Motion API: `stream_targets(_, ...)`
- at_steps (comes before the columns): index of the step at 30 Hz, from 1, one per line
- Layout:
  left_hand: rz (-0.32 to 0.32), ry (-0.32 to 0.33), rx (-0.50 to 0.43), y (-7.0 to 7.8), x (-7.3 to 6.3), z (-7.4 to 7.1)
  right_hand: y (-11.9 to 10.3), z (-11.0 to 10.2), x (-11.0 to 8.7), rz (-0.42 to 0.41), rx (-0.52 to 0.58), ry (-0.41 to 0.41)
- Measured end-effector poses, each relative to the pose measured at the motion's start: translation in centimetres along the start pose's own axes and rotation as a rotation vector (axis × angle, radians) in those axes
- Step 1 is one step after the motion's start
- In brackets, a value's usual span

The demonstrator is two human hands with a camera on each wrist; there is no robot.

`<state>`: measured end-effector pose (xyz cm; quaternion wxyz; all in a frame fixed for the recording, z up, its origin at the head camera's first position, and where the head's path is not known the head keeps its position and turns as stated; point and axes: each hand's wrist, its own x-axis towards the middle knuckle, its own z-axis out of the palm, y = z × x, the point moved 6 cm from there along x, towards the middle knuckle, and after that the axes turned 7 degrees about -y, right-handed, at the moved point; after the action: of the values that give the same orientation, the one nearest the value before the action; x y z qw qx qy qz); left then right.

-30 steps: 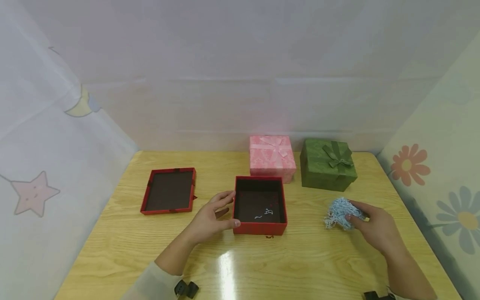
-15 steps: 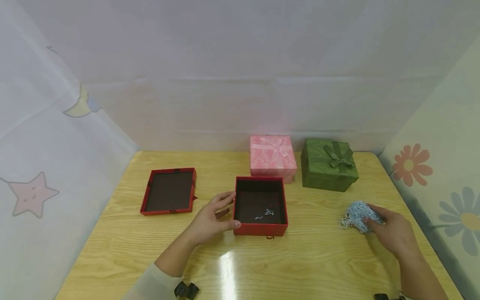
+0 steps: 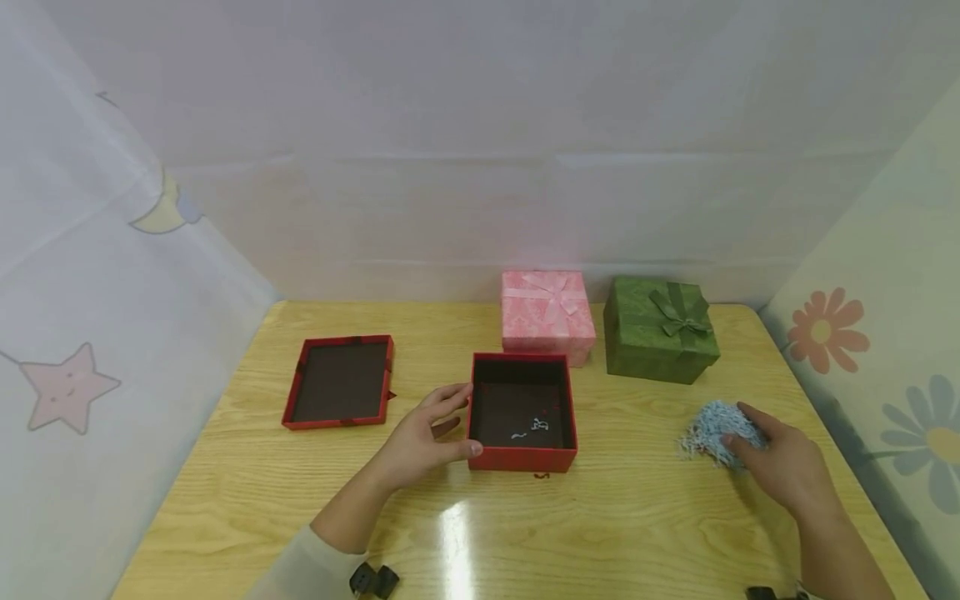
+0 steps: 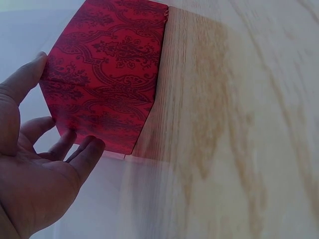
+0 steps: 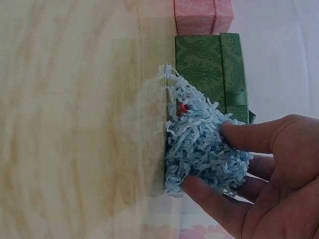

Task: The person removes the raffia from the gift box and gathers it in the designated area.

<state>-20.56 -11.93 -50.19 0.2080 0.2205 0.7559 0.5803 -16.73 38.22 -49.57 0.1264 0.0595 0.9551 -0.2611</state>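
Note:
A red box (image 3: 522, 459) without a lid stands mid-table, its dark inside holding a few pale blue shreds (image 3: 538, 425). My left hand (image 3: 420, 442) is at its left side; thumb and fingertips touch the patterned red wall (image 4: 107, 74), fingers only slightly bent. To the right, my right hand (image 3: 783, 462) grips a clump of light blue shredded paper (image 3: 718, 429) between thumb and fingers. In the right wrist view the clump (image 5: 204, 144) appears to touch the tabletop, and a small red bit shows in it.
The red lid (image 3: 337, 383) lies upturned at the left. Behind the open box stand a pink gift box (image 3: 546, 312) and a green gift box (image 3: 656, 333), both with bows. A small dark red piece (image 3: 542, 476) lies before the red box. Cloth walls surround the table.
My right hand has carried the shredded paper rightward, mostly in the first half second, then stayed nearly still. My left hand has kept its place at the red box.

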Motion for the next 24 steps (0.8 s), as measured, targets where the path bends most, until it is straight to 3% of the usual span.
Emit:
stream_targets(16,0.004,0.002,-0.012,-0.1,-0.1,0.0,-0.8,-0.1,-0.8,-0.008,0.026,0.037)
stream_targets(24,-0.005,0.002,-0.016,0.0,-0.1,0.1,-2.4,-0.3,-1.6,0.012,0.035,0.106)
